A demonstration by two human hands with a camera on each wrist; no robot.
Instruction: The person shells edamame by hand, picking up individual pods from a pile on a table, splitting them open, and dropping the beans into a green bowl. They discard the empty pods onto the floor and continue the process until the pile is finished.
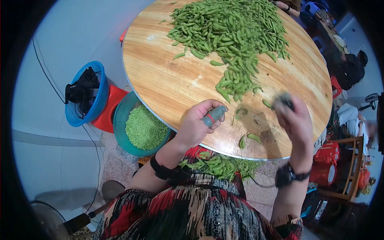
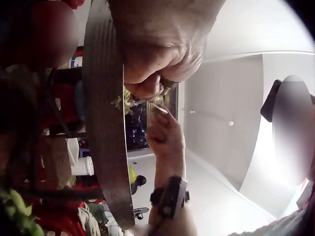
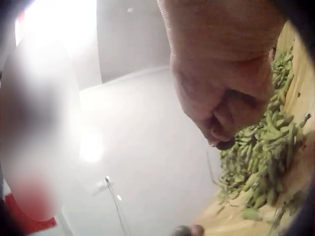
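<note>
My left hand (image 1: 200, 122) is above the table's near edge, fingers curled in. Its thumb wears a grey-green cover (image 1: 214, 117) tied with a red band, and no pod shows in its grip. To the right, my right hand (image 1: 295, 120) is raised over the table, blurred, with a dark cover (image 1: 285, 102) at its fingertips. Its fingers look curled in the right wrist view; I cannot tell whether they hold anything. Green soybean pods (image 1: 239, 80) trail from a large heap toward my hands. A few pods (image 1: 253, 138) lie between the hands at the near edge.
The round wooden table (image 1: 156, 64) carries the pod heap. Lower left, a green basket (image 1: 120, 128) contains shelled beans (image 1: 146, 128). Beside it, a blue basket (image 1: 102, 86) with black gear sits on a red stool (image 1: 107, 114). More greenery (image 1: 222, 166) lies below the table edge by my lap.
</note>
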